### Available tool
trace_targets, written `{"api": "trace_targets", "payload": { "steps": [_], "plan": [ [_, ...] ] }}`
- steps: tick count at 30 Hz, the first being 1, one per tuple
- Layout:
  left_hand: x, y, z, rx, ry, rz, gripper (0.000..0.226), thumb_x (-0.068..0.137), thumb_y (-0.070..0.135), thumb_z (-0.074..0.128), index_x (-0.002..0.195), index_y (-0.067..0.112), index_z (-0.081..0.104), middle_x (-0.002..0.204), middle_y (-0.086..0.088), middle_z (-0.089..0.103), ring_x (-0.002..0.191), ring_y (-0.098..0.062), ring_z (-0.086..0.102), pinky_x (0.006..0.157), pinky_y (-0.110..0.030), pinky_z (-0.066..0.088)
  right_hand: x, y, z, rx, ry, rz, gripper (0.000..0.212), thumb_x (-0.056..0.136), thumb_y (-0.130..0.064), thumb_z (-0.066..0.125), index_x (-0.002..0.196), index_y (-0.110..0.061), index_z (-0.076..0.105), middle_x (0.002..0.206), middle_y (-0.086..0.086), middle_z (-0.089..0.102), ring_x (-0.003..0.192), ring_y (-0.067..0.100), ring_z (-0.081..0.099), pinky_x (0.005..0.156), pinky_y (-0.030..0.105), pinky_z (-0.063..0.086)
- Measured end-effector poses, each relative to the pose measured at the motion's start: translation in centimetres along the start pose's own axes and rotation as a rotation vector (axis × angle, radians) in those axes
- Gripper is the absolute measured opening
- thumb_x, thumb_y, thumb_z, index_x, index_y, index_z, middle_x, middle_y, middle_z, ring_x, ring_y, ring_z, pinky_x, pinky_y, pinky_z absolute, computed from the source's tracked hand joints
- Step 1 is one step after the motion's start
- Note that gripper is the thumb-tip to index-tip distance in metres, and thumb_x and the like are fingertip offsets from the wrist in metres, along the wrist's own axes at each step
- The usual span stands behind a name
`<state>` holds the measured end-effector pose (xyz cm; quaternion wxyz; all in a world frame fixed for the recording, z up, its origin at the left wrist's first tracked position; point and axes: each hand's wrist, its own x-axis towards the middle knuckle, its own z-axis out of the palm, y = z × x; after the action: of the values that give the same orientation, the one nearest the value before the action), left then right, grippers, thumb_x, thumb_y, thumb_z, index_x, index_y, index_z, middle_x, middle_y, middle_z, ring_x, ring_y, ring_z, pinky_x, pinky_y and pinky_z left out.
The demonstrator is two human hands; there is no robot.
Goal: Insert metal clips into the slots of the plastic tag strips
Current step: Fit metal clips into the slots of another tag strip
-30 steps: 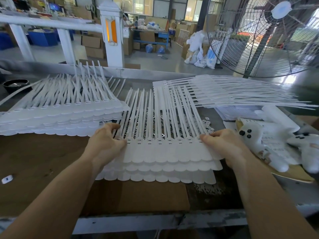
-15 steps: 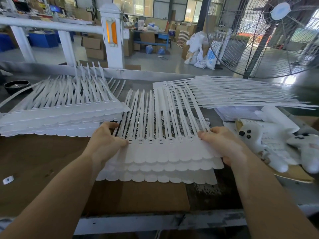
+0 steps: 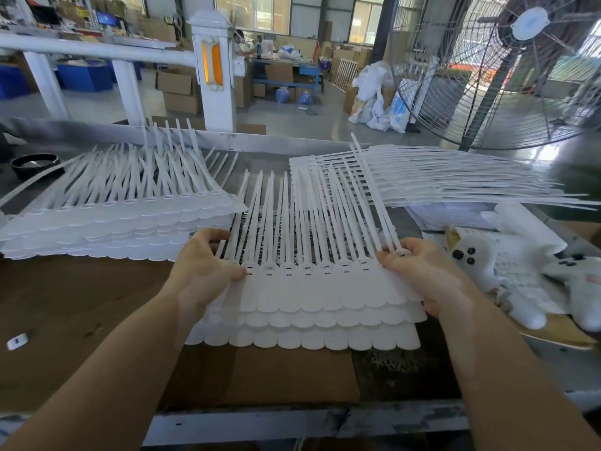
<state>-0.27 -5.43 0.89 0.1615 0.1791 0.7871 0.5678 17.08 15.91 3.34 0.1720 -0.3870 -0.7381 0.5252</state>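
My left hand (image 3: pixel 203 266) pinches the left end of the top sheet of white tags (image 3: pixel 320 289), thumb on top. My right hand (image 3: pixel 419 271) grips the right end, fingers curled round its edge. The sheet is tilted up off the stack (image 3: pixel 302 338) under it, in the middle of the table (image 3: pixel 65 304). More white tags are piled to the left (image 3: pixel 113 216) and far right (image 3: pixel 455 177). I cannot see any metal clips clearly.
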Motion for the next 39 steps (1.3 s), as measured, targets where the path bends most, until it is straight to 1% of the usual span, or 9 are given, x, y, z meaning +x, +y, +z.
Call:
{"api": "trace_targets", "payload": {
  "steps": [4, 7, 10, 14, 21, 25, 29, 35, 39],
  "plan": [
    [0.1, 0.1, -0.1, -0.033, -0.017, -0.022, 0.066, 0.071, -0.005, 0.075, 0.128, 0.014, 0.046, 0.092, 0.007, 0.053, 0.078, -0.001, 0.050, 0.061, -0.015, 0.038, -0.1, 0.4, 0.0, 0.071, 0.026, -0.042, 0.035, 0.086, -0.018, 0.067, 0.118, -0.014, 0.055, 0.110, 0.005, 0.065, 0.098, 0.025, 0.064, 0.093, 0.047, 0.049],
    [0.0, 0.4, -0.3, -0.060, -0.032, -0.041, 0.069, 0.070, -0.007, 0.075, 0.128, 0.013, 0.045, 0.093, 0.005, 0.054, 0.078, -0.002, 0.052, 0.060, -0.016, 0.039, 0.0, 0.5, -0.5, 0.092, -0.035, -0.033, 0.017, 0.087, -0.015, 0.065, 0.104, -0.013, 0.066, 0.096, 0.007, 0.072, 0.090, 0.025, 0.069, 0.089, 0.047, 0.052],
    [-0.4, 0.4, -0.3, -0.087, -0.043, -0.036, 0.067, 0.070, -0.008, 0.074, 0.126, 0.014, 0.046, 0.095, 0.004, 0.056, 0.079, -0.004, 0.054, 0.060, -0.017, 0.043, -0.1, 0.7, -1.0, 0.123, -0.048, -0.034, 0.012, 0.086, -0.013, 0.065, 0.098, -0.014, 0.068, 0.090, 0.007, 0.074, 0.085, 0.025, 0.070, 0.085, 0.047, 0.054],
    [-1.2, 0.5, -0.2, -0.070, -0.041, 0.003, 0.059, 0.072, -0.005, 0.074, 0.116, 0.025, 0.047, 0.089, 0.011, 0.054, 0.068, 0.003, 0.054, 0.044, -0.005, 0.041, -0.2, 1.0, -1.6, 0.205, -0.051, -0.043, 0.012, 0.084, -0.010, 0.066, 0.096, -0.016, 0.068, 0.088, 0.007, 0.074, 0.082, 0.025, 0.071, 0.081, 0.043, 0.056],
    [-1.5, 0.8, -0.1, -0.060, -0.067, 0.037, 0.058, 0.072, -0.007, 0.073, 0.112, 0.028, 0.049, 0.097, 0.003, 0.055, 0.079, -0.008, 0.058, 0.060, -0.016, 0.042, -0.1, 1.1, -2.4, 0.226, -0.160, 0.030, 0.016, 0.084, -0.006, 0.065, 0.096, -0.017, 0.065, 0.091, 0.007, 0.074, 0.087, 0.027, 0.070, 0.083, 0.044, 0.054],
    [-1.5, 0.9, -0.1, -0.022, -0.068, 0.045, 0.056, 0.073, -0.005, 0.073, 0.111, 0.029, 0.050, 0.099, 0.007, 0.051, 0.081, -0.007, 0.055, 0.062, -0.018, 0.040, 0.0, 1.4, -2.3, 0.237, -0.146, 0.063, 0.013, 0.084, -0.004, 0.064, 0.080, -0.016, 0.060, 0.072, -0.003, 0.073, 0.080, 0.022, 0.070, 0.082, 0.044, 0.053],
    [-1.7, 1.1, -0.1, -0.032, -0.071, 0.063, 0.055, 0.073, -0.006, 0.073, 0.111, 0.028, 0.051, 0.100, 0.006, 0.053, 0.080, -0.006, 0.056, 0.062, -0.014, 0.039, -0.2, 1.4, -2.4, 0.246, -0.196, 0.055, 0.021, 0.084, -0.004, 0.063, 0.103, -0.014, 0.064, 0.096, 0.009, 0.073, 0.091, 0.029, 0.069, 0.088, 0.049, 0.051],
    [-2.2, 1.4, -0.1, -0.015, -0.068, 0.106, 0.054, 0.074, -0.004, 0.073, 0.110, 0.029, 0.051, 0.095, 0.010, 0.053, 0.076, -0.003, 0.055, 0.056, -0.008, 0.038, -0.3, 1.5, -3.1, 0.325, -0.213, 0.054, 0.028, 0.082, 0.002, 0.061, 0.107, -0.010, 0.063, 0.097, 0.014, 0.072, 0.090, 0.033, 0.069, 0.078, 0.047, 0.055],
    [-2.4, 1.5, 0.0, -0.019, -0.070, 0.118, 0.052, 0.075, -0.003, 0.073, 0.112, 0.027, 0.052, 0.101, 0.003, 0.054, 0.084, -0.011, 0.056, 0.063, -0.016, 0.039, -0.5, 1.5, -3.6, 0.345, -0.238, 0.078, 0.029, 0.081, 0.003, 0.060, 0.107, -0.009, 0.063, 0.099, 0.015, 0.071, 0.089, 0.032, 0.069, 0.069, 0.042, 0.057]
  ]
}}
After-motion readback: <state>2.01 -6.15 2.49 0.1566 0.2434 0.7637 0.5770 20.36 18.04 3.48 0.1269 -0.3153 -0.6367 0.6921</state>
